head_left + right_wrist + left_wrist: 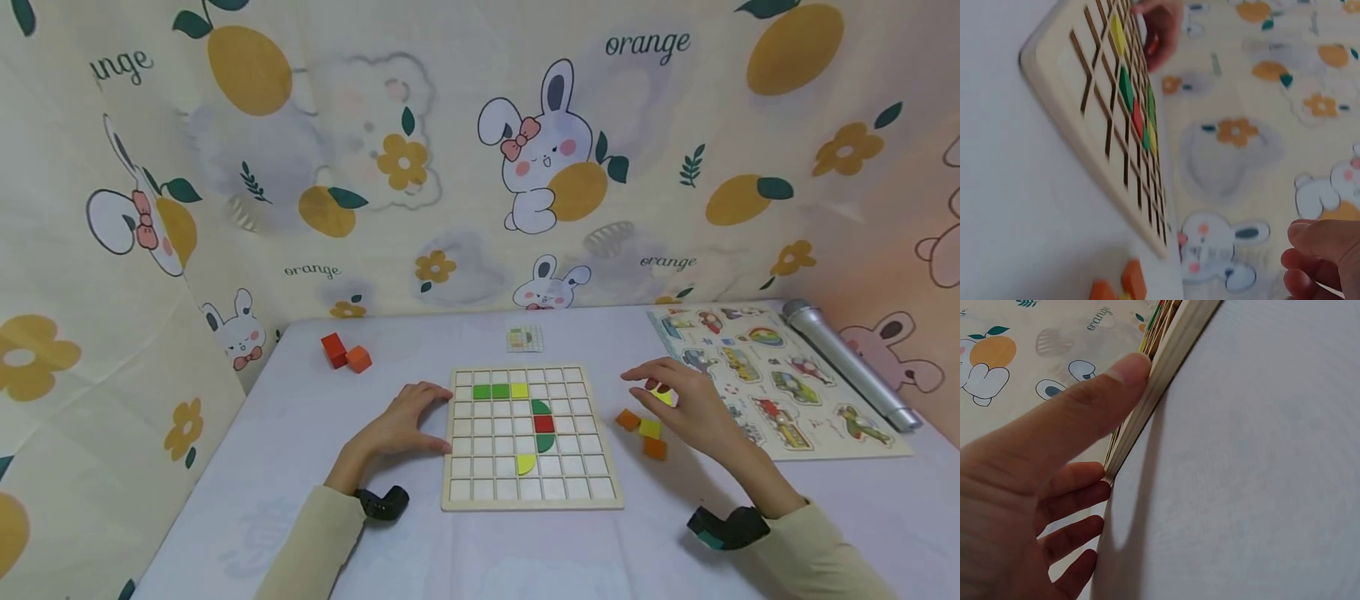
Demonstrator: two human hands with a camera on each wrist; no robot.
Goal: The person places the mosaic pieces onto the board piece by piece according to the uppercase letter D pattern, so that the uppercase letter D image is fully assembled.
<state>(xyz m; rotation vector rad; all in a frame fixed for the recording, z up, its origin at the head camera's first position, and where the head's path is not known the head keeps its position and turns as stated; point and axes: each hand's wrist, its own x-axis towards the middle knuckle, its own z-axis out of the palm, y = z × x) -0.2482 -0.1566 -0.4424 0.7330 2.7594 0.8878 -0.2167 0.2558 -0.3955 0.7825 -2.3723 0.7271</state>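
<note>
A wooden grid board [480,493] lies on the table with green, yellow and red pieces in some of its squares. Against its left edge rest the thumb and fingers of my left hand [401,425]; the left wrist view shows the thumb [1085,406] on the board's side. To the right of the board, my right hand [693,408] hovers with bent fingers, and no piece shows between them. Below it are an orange block [655,449], another orange block [627,419] and a yellow block [650,428]. A further yellow piece [663,397] is partly hidden by that hand.
Red blocks [333,350] and an orange block [359,359] sit at the back left. Behind the board lies a small pattern card [524,338]. At the right are an illustrated puzzle board [817,392] and a grey cylinder [847,362].
</note>
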